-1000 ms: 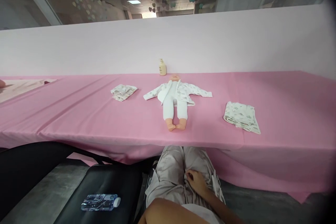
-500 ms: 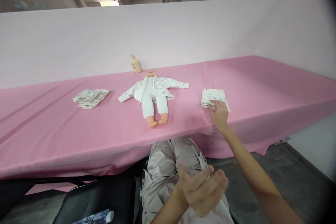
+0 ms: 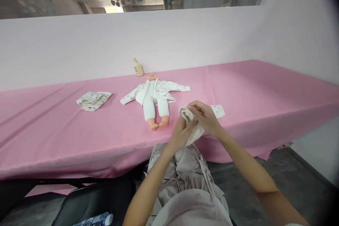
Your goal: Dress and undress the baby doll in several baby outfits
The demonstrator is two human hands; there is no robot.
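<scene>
Both hands are on a pair of white printed baby pants (image 3: 196, 135) at the table's front edge, right of the doll. My left hand (image 3: 182, 132) grips the gathered end from the near left, partly inside or behind the cloth. My right hand (image 3: 206, 117) pinches the same bunched edge from above. One part of the pants spreads right on the table; another hangs toward my lap. The doll (image 3: 150, 97) lies on its back, feet toward me, in a white bodysuit and an open printed jacket (image 3: 165, 90) with its sleeves spread.
A folded printed cloth (image 3: 93, 101) lies left of the doll. Behind the doll's head stands a yellowish pump bottle (image 3: 138, 67) by the white wall. The pink tablecloth (image 3: 66, 130) hangs over the front edge. Lower left are a black chair (image 3: 97, 197) and a water bottle (image 3: 96, 220).
The folded pants have been picked up from the table, partly unfolded and drawn left toward me. My left hand has risen from above my lap to join my right hand on them.
</scene>
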